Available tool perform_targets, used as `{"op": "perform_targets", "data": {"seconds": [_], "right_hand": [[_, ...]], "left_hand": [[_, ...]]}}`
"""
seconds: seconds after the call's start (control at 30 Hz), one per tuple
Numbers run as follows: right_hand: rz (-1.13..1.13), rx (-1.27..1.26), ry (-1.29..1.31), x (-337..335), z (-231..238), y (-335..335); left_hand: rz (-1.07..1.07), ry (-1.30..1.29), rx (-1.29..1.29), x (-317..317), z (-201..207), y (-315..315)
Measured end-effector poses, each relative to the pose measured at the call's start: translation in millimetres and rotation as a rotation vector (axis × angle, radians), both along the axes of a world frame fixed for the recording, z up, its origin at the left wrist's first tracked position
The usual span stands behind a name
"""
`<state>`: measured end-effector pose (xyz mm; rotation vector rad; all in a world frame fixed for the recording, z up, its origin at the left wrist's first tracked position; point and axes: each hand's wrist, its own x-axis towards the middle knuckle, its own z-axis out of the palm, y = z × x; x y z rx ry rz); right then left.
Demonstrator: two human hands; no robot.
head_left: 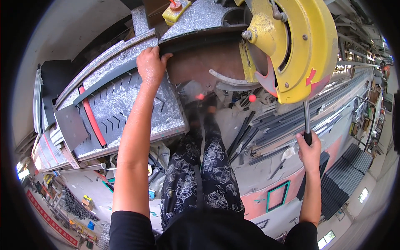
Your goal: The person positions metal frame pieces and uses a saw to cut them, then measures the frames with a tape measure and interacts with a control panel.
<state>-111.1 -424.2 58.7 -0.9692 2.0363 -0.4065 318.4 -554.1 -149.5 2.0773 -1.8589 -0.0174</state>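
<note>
My left hand (151,66) presses down on a long dark metal profile (125,75) lying across the silvery saw table (121,104), its fingers over the strip's far edge. My right hand (309,149) is closed around the black handle (306,125) of a chop saw. The saw's yellow blade guard (298,46) hangs raised at the upper right, with the blade edge (266,79) showing below it. The dark profile runs toward the saw's fence and ends near the blade.
A red strip (92,123) lies in a slot of the table. A yellow switch box with a red button (176,9) sits at the top. Cut dark profiles (275,116) pile up on the floor to the right. My patterned trouser legs (200,166) stand below.
</note>
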Motion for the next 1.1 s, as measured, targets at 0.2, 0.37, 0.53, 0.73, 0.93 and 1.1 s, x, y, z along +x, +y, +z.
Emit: {"op": "perform_targets", "data": {"seconds": [0.2,0.37,0.53,0.73,0.93,1.1], "right_hand": [[0.015,-0.016,0.011,0,-10,1],[-0.014,0.005,-0.009,3,7,-2],[0.01,0.003,-0.003,4,18,-3],[0.01,0.0,-0.009,4,13,-2],[0.016,-0.011,-0.017,0,3,1],[0.02,-0.007,-0.013,-1,0,1]], "left_hand": [[-0.007,-0.031,0.036,-2,5,-1],[-0.01,-0.034,0.062,-2,5,0],[-0.016,-0.06,0.086,0,8,0],[-0.019,-0.06,0.076,0,7,-1],[-0.007,-0.077,0.09,-1,8,-1],[-0.012,-0.075,0.066,-2,6,-1]]}}
